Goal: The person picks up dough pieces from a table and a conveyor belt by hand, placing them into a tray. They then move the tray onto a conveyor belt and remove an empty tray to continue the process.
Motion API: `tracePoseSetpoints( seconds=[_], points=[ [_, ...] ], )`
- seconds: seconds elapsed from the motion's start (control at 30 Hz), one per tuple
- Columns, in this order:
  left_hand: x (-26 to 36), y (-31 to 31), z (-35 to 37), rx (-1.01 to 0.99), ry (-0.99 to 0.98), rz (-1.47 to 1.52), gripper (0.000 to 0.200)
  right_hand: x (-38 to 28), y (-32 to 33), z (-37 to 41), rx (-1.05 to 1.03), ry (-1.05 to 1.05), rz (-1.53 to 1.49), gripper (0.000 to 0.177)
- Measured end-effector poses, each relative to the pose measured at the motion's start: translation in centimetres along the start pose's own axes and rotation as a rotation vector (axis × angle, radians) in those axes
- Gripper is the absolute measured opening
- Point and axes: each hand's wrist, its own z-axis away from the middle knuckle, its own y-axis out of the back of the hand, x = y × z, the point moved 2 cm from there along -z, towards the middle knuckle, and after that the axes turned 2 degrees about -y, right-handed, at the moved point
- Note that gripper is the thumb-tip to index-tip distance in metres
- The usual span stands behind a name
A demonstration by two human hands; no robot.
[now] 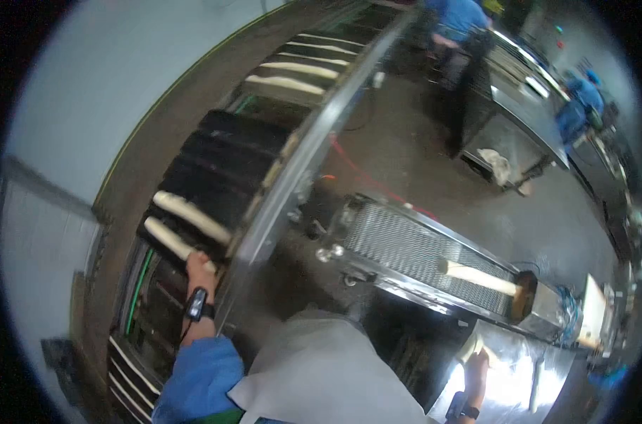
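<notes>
My left hand (199, 266) is closed round the near end of a long pale dough strip (167, 237), which lies on a black trough tray (218, 152) at the left. A second dough strip (192, 215) lies beside it on the same tray. Down at the lower right, my right hand (478, 360) grips a pale piece of dough (469, 346) over a shiny metal table (513, 378). Its fingers are partly hidden. A dough roll (480, 278) rests on the mesh conveyor belt (395, 233), ahead of that hand.
A metal rail (264, 226) runs along the tray line's right side. Farther up that line are more dough strips (293, 68), with others (134, 371) at the lower left. Two people in blue (459, 18) work by a steel table (522, 113). A machine box (543, 311) closes the conveyor's end.
</notes>
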Motion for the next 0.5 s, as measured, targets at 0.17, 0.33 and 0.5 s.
tracePoseSetpoints(
  seconds=[0.17,0.33,0.5],
  points=[
    [-0.9,-1.0,-0.2,-0.023,0.126,0.452,0.007,-23.8,-8.7,9.5,-0.339,0.425,-0.284,0.031],
    [-2.9,-3.4,-1.5,-0.035,0.594,1.195,0.005,-35.5,-21.1,15.3,-0.788,0.439,-0.580,0.038],
    [-11.9,-11.4,-3.7,0.216,0.018,0.367,0.010,-40.0,-34.3,13.3,-1.322,0.229,-0.726,0.042]
  ],
)
